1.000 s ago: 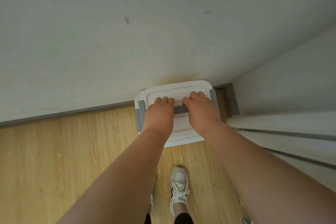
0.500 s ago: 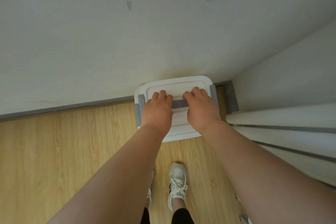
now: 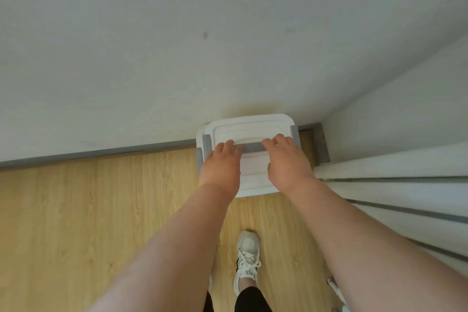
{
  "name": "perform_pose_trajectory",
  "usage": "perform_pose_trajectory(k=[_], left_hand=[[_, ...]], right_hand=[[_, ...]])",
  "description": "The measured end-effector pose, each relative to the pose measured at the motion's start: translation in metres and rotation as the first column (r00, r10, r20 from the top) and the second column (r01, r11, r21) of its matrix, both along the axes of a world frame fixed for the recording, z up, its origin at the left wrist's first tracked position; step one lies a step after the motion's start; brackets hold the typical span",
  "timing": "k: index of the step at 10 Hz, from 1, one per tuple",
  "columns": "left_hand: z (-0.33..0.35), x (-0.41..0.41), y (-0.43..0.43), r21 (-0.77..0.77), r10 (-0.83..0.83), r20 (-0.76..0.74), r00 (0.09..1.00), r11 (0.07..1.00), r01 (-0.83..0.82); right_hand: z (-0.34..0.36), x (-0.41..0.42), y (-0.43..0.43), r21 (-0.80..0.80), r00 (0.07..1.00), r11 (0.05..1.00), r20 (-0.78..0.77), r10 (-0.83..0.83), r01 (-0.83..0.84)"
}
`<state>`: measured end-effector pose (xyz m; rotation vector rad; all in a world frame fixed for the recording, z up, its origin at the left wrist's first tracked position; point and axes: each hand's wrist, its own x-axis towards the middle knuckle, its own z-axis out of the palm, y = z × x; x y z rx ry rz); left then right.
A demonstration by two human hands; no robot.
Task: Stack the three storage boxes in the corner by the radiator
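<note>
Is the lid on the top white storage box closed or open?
Closed. The white plastic lid lies flat on the white storage box, its grey clips at both sides; whether they are latched, cannot tell.

The storage box (image 3: 249, 129) is white with grey side clips and a grey handle (image 3: 252, 147). The floor (image 3: 76, 210) is pale yellow wood-grain. The wall (image 3: 177, 33) is off-white, its skirting board (image 3: 101, 153) grey. The sneaker (image 3: 247, 258) is white with white laces.

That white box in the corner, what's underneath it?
Below the white box, a second lid edge and grey clip peek out at its left, so it sits on another box. Anything lower is covered, as are the contents.
</note>
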<state>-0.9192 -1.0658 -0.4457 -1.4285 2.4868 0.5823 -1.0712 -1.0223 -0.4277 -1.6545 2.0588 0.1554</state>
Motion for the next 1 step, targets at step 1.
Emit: perform_pose_trajectory(k=[1], left_hand=[[0.0219,0.0067,0.0098,0.074,-0.045,0.05,0.998,0.996,0.041]], right_hand=[[0.0186,0.0037,0.0062,0.051,1.0,0.999,-0.003,-0.004,0.004]])
